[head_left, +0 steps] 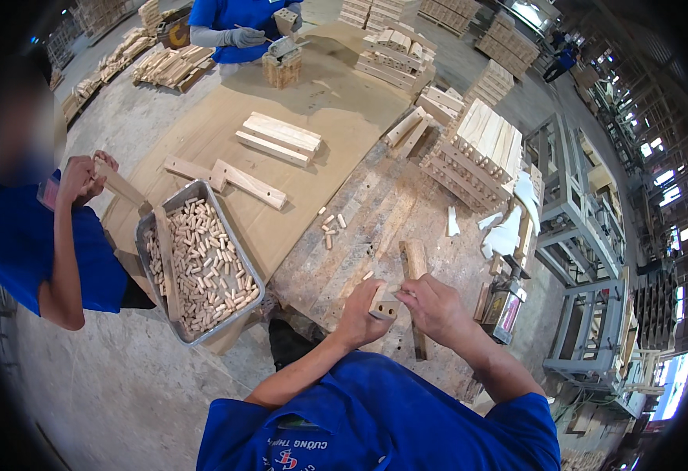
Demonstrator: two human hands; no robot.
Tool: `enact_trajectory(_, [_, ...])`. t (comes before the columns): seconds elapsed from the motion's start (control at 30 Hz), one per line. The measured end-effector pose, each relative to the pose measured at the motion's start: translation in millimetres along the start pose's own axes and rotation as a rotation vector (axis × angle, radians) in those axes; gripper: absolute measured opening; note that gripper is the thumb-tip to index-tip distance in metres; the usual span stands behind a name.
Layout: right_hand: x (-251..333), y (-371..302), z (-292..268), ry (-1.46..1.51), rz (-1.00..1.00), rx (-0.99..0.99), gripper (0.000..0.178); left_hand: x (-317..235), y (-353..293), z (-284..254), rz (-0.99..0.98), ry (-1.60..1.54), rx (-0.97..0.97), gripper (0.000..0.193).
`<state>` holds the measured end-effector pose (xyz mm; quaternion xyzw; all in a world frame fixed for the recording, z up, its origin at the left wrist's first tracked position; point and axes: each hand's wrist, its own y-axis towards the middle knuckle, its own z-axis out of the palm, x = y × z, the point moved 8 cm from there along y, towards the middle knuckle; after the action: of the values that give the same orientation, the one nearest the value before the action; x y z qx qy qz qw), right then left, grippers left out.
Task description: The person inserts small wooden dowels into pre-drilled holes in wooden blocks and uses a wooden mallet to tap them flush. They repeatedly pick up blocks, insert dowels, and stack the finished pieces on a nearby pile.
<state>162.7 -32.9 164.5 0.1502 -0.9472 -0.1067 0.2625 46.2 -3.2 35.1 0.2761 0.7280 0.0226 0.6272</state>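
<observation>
My left hand (357, 315) is closed around a short wooden piece (384, 304) with two round holes in its end face. Right beside it, the fingers of my right hand (436, 308) are pinched together at the wood's edge; whatever they hold is too small and covered to name. A darker wooden bar (413, 257) passes beneath my right hand, its near end showing below the wrist side. One loose dowel (367, 275) lies just beyond my left hand. Several more wooden dowels (329, 222) are scattered farther up the workbench (360, 208).
A grey tray (259, 292) full of dowels stands at left, a wooden strip across it. Wooden rails (279, 137) lie on cardboard. Stacked slats (481, 153), white foam scraps (505, 235) and a metal can (503, 308) sit right. Two co-workers handle wood at left and far side.
</observation>
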Motion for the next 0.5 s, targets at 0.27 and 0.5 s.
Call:
enact_trajectory(0.27, [-10.8, -11.1, 2.6, 0.117, 0.08, -0.08, 0.02, -0.4, -3.3, 0.7, 0.002, -0.007, -0.02, 0.054])
enact_trajectory(0.5, [-49.8, -49.5, 1.4, 0.957, 0.867, 0.06, 0.022, 4.4, -1.6, -0.4, -0.049, -0.022, 0.001, 0.053])
